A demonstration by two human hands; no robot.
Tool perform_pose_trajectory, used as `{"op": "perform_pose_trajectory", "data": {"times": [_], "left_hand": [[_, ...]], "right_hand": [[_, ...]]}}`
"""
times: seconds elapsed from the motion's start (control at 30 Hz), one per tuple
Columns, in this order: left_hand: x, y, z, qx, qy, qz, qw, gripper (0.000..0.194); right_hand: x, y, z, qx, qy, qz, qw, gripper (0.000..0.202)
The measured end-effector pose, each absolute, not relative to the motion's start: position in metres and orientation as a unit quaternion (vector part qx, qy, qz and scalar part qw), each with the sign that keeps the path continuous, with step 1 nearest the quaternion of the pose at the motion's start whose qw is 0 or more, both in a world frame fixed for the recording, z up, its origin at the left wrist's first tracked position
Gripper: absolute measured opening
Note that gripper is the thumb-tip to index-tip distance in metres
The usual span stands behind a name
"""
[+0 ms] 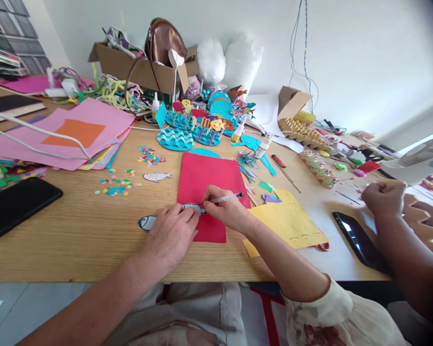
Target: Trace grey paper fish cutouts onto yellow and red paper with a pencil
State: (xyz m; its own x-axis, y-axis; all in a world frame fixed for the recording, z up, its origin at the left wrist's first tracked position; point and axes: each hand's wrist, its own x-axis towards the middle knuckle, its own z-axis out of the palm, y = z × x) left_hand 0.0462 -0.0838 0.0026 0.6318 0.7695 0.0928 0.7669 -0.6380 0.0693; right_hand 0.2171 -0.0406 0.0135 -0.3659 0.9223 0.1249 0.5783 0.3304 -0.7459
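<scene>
Red paper (216, 173) lies mid-counter (104, 254) in the head view, both hands over its lower half. The left hand (171, 233) is laid out, fingers close together, beside a fish cutout (192, 207); the right hand (225, 206) pinches a pen (231, 197) above it. Around the sheet: turquoise wave-trimmed discs (175, 139) crowd eleven o'clock, glue (262, 148) stands near one, yellow paper (285, 218) crowds three to four, another person's fist (384, 197) sits farther out at three, confetti (119, 186) lies at nine, a loose fish (158, 177) at ten.
</scene>
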Motion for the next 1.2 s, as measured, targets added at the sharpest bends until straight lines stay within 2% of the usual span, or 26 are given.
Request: {"op": "perform_pose_trajectory", "data": {"times": [0.17,0.4,0.8,1.2], "left_hand": [[0.046,-0.084,0.002,0.905,0.421,0.062,0.008,0.026],[0.046,-0.084,0.001,0.907,0.416,0.061,0.002,0.025],[0.046,-0.083,0.004,0.906,0.42,0.055,0.008,0.026],[0.047,-0.084,0.001,0.903,0.425,0.064,0.008,0.027]], "right_hand": [[0.217,-0.039,0.011,-0.491,-0.76,0.317,0.285,0.011],[0.218,-0.038,0.003,-0.494,-0.724,0.338,0.342,0.01],[0.217,-0.04,0.009,-0.5,-0.746,0.328,0.293,0.01],[0.218,-0.041,0.008,-0.504,-0.745,0.313,0.304,0.01]]}}
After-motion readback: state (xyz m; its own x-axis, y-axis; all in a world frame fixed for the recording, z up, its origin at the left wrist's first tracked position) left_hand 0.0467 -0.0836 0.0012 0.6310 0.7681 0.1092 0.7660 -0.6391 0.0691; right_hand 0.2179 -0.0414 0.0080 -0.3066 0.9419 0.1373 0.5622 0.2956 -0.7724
